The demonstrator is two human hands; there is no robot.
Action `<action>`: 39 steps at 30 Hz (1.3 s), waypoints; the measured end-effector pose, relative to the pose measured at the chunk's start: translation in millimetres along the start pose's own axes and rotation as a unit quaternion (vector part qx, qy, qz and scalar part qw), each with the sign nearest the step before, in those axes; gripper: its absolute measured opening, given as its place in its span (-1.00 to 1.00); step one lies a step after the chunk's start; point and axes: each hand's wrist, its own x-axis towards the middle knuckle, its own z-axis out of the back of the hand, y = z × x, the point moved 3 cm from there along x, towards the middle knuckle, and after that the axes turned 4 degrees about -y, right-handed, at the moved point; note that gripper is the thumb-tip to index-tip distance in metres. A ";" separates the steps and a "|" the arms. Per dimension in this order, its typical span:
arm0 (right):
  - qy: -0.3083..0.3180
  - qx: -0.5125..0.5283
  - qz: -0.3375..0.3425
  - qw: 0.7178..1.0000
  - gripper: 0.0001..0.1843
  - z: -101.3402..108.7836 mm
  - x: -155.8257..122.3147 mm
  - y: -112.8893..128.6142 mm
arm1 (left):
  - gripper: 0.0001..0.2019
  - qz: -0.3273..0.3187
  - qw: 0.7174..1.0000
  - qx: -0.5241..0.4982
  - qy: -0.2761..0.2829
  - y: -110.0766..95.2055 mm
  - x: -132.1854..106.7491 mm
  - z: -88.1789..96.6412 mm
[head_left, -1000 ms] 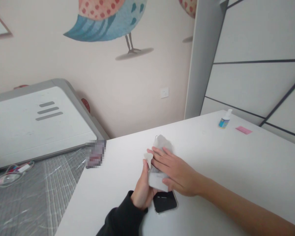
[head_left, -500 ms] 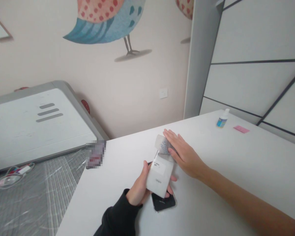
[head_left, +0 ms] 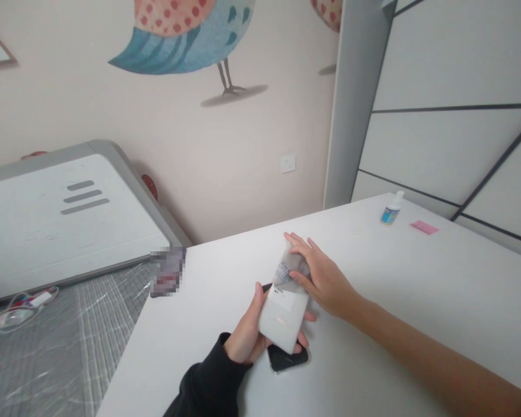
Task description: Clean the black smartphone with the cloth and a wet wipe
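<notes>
My left hand [head_left: 248, 333] holds a white phone-sized slab [head_left: 282, 327] from beneath, thumb along its left edge and fingertips showing at the right. Its faint lettering read OPPO a moment ago. Over the slab's upper end is a thin greyish sheet [head_left: 285, 272] with a blue printed pattern; cloth or film, I cannot tell. My right hand [head_left: 325, 278] has its fingers bent round this sheet, the thumb lower down against it. Below the left hand a black phone [head_left: 286, 360] in a clear case lies on the table, partly covered by hand and slab.
On the white table [head_left: 191, 341] a small pump bottle [head_left: 391, 209] stands at the far right beside a pink slip [head_left: 424, 227]. A pixelated item [head_left: 168, 272] lies at the left edge. A plastic-covered mattress [head_left: 69, 347] and a cable bundle [head_left: 26, 307] are to the left.
My right hand went from lying flat with straight fingers to bending them round the sheet. The sheet is now bunched and lifted at its top. The left hand kept its hold.
</notes>
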 end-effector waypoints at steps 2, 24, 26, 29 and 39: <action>-0.011 0.017 0.007 1.000 -0.64 2.1 0.0 0.8 | -0.10 0.000 1.000 -0.012 0.004 0.0 -0.1 -1.4; 0.096 -0.093 0.096 0.986 -0.25 -4.3 -5.3 13.2 | -0.23 -0.013 0.999 -0.037 -0.016 4.5 1.6 -2.3; 0.075 -0.107 0.080 0.988 -0.28 -8.1 -6.2 15.5 | -0.25 -0.019 0.999 -0.034 -0.027 6.9 2.0 -3.0; 0.087 -0.119 0.083 0.986 -0.27 -16.7 -9.0 25.9 | -0.31 -0.032 0.994 -0.026 -0.097 10.0 2.5 -1.9; 0.163 -0.102 0.104 0.976 -0.24 -26.6 -16.2 53.3 | -0.38 -0.153 0.957 -0.055 -0.241 -0.7 3.2 0.6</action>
